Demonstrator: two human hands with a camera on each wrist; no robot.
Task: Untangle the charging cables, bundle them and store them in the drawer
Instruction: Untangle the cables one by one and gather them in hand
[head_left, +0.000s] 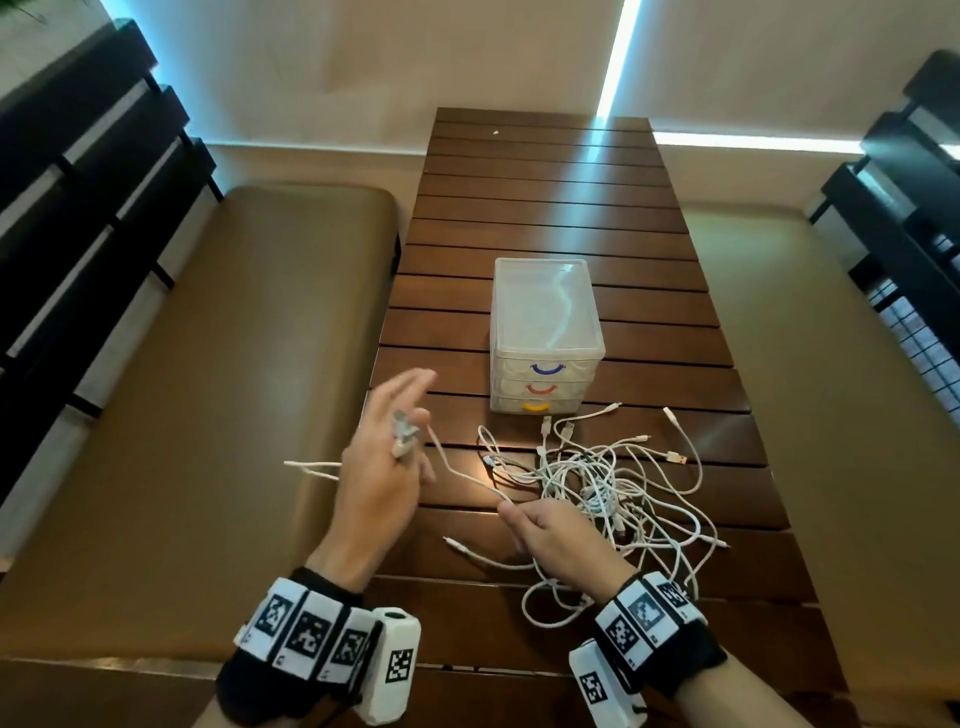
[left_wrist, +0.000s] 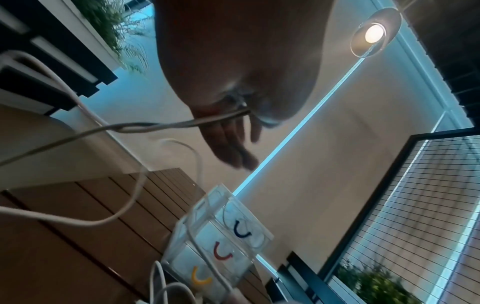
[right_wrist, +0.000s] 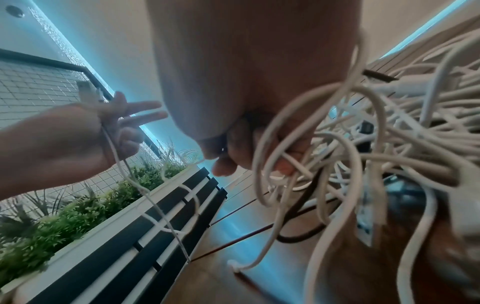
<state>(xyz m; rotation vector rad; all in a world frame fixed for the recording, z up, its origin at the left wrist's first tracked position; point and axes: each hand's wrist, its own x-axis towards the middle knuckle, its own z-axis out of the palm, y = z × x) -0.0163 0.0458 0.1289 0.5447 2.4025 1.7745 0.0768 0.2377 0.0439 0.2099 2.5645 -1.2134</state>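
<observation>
Desk: dark brown slatted wooden desk (head_left: 545, 208), between two brown padded benches (head_left: 249, 364).
Drawer unit: small clear plastic drawer unit (head_left: 545, 322) with three drawers, all closed, handles blue, red and yellow from top to bottom; it stands near the middle of the desk.
Cables: tangled heap of white charging cables (head_left: 597, 488) lies on the desk at 6 o'clock from the drawer unit, some plugs almost touching its front.
Left hand: left hand (head_left: 384, 457), at 9 o'clock from the heap, is above the desk edge; the thumb pinches a white cable (head_left: 457, 473) with its plug against the hand, the other fingers are stretched out.
Right hand: right hand (head_left: 561, 540), at 7 o'clock of the heap, has its fingers curled on the same white cable, which runs stretched between both hands.
</observation>
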